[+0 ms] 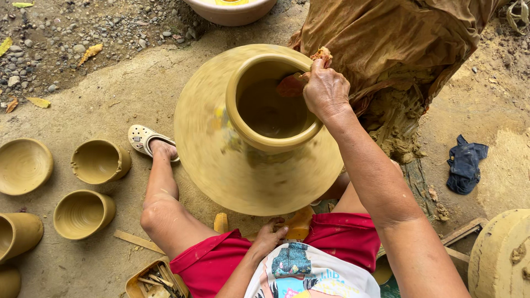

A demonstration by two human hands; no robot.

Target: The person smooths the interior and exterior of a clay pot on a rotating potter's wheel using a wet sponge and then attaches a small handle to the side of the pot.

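A large yellow-tan clay pot (210, 138) stands between my knees, its surface blurred as it spins. My right hand (326, 91) rests on the far right of the pot's rim (274, 144), pinching a wet reddish-brown rag (291, 84) that hangs over the rim and inside the mouth. My left hand (270, 234) lies low beneath the pot's belly near my lap, fingers curled; what it touches is hidden. I sit on the ground in red shorts, my left foot in a white sandal (144, 138).
Several small unfired clay cups (99, 161) and a bowl (24, 165) stand on the ground at left. A cloth-covered clay heap (397, 38) rises at back right. A dark blue rag (465, 164) lies at right, a tool tray (152, 280) by my left thigh.
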